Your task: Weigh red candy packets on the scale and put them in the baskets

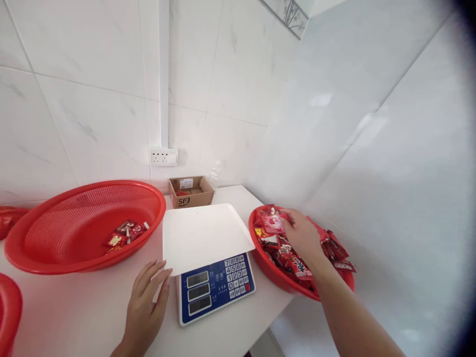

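Note:
A digital scale (215, 287) with a white weighing tray (203, 235) and a blue keypad stands in the middle of the white table. My left hand (147, 305) lies flat and open on the table, its fingertips touching the scale's front left corner. My right hand (303, 235) reaches into a red basket (275, 275) full of red snack packets on the right and pinches a red packet (273, 223) above the pile. A large red mesh basket (85, 228) on the left holds a few red packets (126, 233).
A small open cardboard box (191, 192) sits at the back against the tiled wall, below a wall socket (164, 156). Parts of other red baskets show at the left edge (8, 307). The table's front right edge drops off beside the scale.

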`<state>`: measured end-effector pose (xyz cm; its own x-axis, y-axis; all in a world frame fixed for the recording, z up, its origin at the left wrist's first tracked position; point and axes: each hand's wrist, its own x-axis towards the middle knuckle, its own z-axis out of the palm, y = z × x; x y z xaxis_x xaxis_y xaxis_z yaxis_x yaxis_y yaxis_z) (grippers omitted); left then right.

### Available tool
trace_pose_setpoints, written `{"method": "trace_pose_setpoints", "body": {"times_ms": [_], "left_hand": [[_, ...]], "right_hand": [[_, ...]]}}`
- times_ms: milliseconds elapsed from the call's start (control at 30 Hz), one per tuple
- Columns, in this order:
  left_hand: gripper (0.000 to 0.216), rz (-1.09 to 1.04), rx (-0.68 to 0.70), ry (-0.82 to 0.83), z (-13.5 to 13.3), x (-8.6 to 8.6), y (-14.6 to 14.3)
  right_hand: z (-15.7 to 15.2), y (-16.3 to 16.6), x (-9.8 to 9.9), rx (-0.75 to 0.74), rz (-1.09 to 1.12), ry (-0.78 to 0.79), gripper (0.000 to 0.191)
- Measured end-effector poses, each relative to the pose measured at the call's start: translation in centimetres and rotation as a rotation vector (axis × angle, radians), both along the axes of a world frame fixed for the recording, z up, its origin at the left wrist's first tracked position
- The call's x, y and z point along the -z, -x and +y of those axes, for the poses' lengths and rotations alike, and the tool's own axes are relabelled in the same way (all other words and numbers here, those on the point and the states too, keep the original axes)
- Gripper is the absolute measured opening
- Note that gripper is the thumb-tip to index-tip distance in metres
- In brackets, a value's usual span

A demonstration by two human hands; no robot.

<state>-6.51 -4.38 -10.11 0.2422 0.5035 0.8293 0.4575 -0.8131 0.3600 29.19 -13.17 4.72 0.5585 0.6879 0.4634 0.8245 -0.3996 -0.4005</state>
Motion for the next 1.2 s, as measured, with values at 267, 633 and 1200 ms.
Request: {"method": "trace_pose_setpoints", "body": {"times_ms": [267,633,1200], "left_hand": [[0.019,0.000,-0.024,-0.023,0.1,-0.2,0.2],[0.019,-0.035,-0.031,0.015,-0.1,-0.2,0.0],[0.018,-0.024,-0.048,0.028,-0.2,-0.4,0.1]], "right_hand": [[4.5,3.2,3.2,-0.263,0.139,0.060,0.043],[0.8,-1.3,5.0,-0.102,-0.104,0.497,0.047],[6.4,5.8,5.8,-0.362,-0.139,0.450,0.050]]}}
